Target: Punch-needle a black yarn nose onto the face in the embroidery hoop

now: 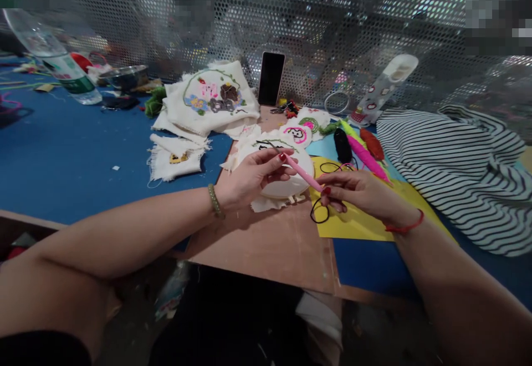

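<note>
A pink punch-needle pen (pixel 303 173) is held between both hands above the brown board (pixel 266 244). My left hand (pixel 253 176) pinches its upper end by the needle. My right hand (pixel 357 191) grips its lower end, and black yarn (pixel 320 211) loops down from there onto a yellow sheet (pixel 353 224). Just behind the hands lies an embroidery hoop (pixel 286 186) with white cloth stretched in it.
Embroidered white cloths (pixel 211 97) and a small scrap (pixel 174 158) lie on the blue table. A phone (pixel 271 77) leans on the perforated metal screen. Yarn skeins (pixel 366 150), a striped garment (pixel 457 166), a water bottle (pixel 54 58) and a metal bowl (pixel 124 75) stand around.
</note>
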